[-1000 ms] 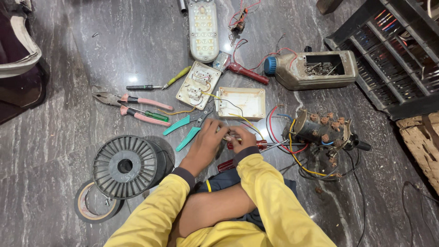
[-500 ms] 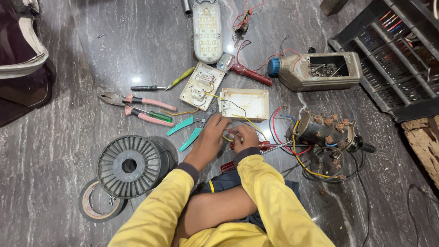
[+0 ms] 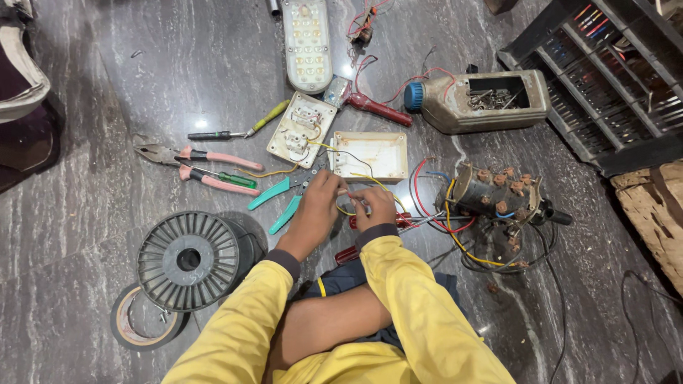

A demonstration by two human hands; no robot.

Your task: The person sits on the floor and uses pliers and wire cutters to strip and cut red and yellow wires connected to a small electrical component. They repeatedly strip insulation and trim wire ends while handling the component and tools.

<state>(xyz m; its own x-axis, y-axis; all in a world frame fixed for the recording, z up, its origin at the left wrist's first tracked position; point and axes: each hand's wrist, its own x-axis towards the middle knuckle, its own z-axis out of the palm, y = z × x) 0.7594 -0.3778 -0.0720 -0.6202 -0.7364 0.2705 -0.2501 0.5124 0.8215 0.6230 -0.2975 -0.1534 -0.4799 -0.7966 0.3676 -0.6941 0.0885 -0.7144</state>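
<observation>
While I watch head view, left hand (image 3: 318,206) and right hand (image 3: 373,208) meet just below open white box (image 3: 368,156), both pinched shut on yellow wire (image 3: 346,211). Wire runs up to box, loops toward wired motor unit (image 3: 494,195) right of box. Teal-handled cutters (image 3: 277,201) lie left of box, touching left hand's edge. Risk, my read: hard tug could pull wire out of box or drag box; loose red and yellow leads near box could snag fingers.
</observation>
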